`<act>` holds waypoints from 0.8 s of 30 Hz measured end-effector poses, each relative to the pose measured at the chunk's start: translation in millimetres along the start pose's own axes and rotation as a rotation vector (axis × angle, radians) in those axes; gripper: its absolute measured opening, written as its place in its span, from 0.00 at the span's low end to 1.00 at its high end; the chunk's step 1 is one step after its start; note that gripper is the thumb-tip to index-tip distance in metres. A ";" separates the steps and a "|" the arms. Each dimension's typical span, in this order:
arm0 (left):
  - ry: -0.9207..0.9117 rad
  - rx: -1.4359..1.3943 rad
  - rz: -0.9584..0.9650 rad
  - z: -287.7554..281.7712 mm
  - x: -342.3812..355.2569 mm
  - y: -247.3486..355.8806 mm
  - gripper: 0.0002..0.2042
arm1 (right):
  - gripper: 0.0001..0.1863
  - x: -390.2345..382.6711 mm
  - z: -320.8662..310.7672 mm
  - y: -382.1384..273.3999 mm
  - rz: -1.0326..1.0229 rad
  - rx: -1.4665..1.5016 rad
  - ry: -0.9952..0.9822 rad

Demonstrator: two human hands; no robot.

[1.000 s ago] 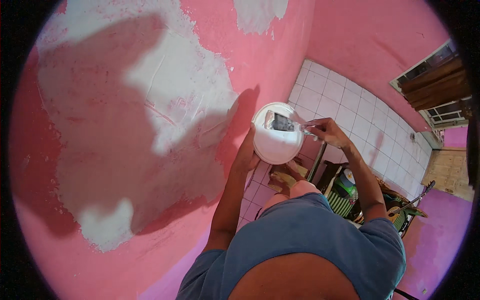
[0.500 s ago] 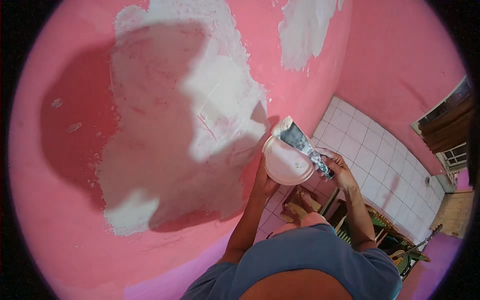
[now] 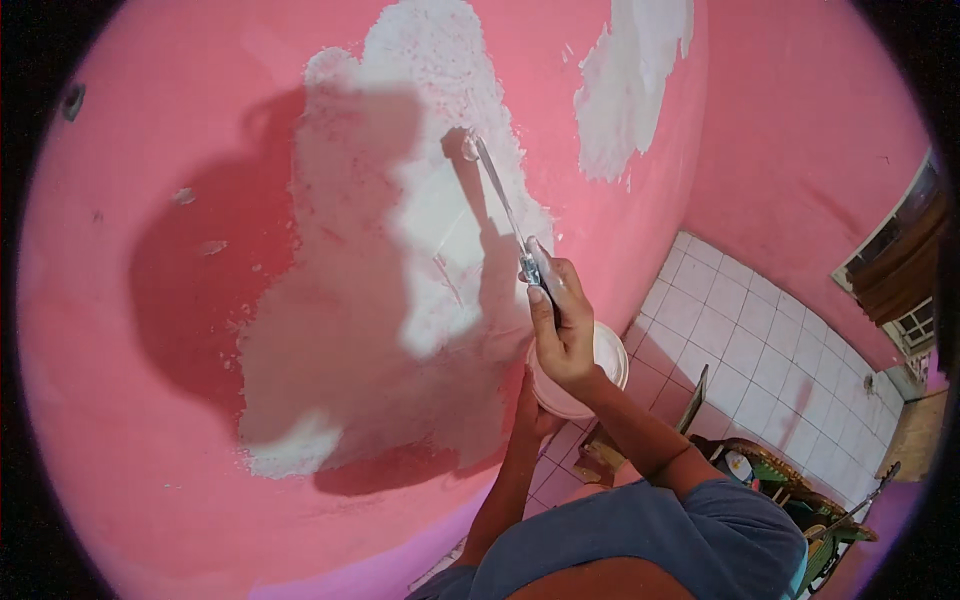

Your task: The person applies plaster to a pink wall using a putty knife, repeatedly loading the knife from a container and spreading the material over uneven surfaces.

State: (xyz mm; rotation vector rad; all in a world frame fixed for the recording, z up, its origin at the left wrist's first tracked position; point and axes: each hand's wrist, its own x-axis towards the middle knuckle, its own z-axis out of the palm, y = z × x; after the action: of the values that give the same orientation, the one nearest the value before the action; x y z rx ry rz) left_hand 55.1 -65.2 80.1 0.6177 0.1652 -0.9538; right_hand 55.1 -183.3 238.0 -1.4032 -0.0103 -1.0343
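My right hand (image 3: 566, 325) is closed around the handle of a putty knife (image 3: 502, 196), which I see nearly edge-on. A lump of white putty (image 3: 470, 147) sits at the blade's far end, close against the white filled patch (image 3: 455, 215) on the pink wall (image 3: 215, 130). Below, my left hand (image 3: 536, 418) grips the side of a round whitish tub (image 3: 613, 357), its fingers partly hidden. My right wrist and forearm cross in front of the tub and cover part of its opening.
Another white patch (image 3: 630, 95) lies further right on the wall. Pale floor tiles (image 3: 750, 330) stretch away at right. Green-and-brown wooden furniture (image 3: 765, 465) stands on the floor beside me. A window with a brown curtain (image 3: 895, 280) is at far right.
My right hand has swung the putty knife from over the tub up and left to the wall patch. The tub has dropped slightly lower in view, still in my left hand.
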 end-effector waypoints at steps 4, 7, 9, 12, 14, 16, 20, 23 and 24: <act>0.043 -0.051 0.056 -46.6 -0.9 -4.8 0.28 | 0.18 -19.1 14.0 1.5 -0.136 -0.157 0.009; -0.085 0.436 0.242 -44.9 -10.7 -8.0 0.29 | 0.21 -25.3 10.8 11.1 -0.163 -0.282 -0.019; -0.094 0.311 0.193 -64.3 -3.8 -8.3 0.30 | 0.24 -26.3 16.9 16.6 -0.217 -0.333 -0.029; -0.021 -0.002 0.074 -77.8 2.7 -15.3 0.29 | 0.23 -27.2 23.6 26.4 -0.286 -0.439 -0.034; 0.033 -0.026 0.082 -79.4 2.7 -17.8 0.29 | 0.26 -36.0 29.4 45.0 -0.267 -0.376 -0.016; -0.035 0.008 0.080 -78.6 1.8 -19.7 0.28 | 0.25 -48.6 27.3 54.1 -0.238 -0.376 -0.043; 0.053 -0.001 0.064 -97.2 -2.8 -20.9 0.23 | 0.22 -86.1 30.3 78.0 -0.265 -0.461 -0.027; 0.144 0.149 0.050 -55.4 -15.0 -12.6 0.26 | 0.19 -85.0 23.2 74.8 -0.185 -0.279 -0.037; 0.195 0.139 0.004 -49.8 -16.6 -10.3 0.26 | 0.20 -70.9 23.5 64.5 -0.164 -0.316 -0.039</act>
State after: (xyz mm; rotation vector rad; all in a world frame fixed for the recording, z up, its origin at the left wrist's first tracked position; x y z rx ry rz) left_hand 43.8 -29.8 41.7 0.8393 0.2723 -0.9055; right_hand 64.6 -134.6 152.7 -1.7313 0.0104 -1.1804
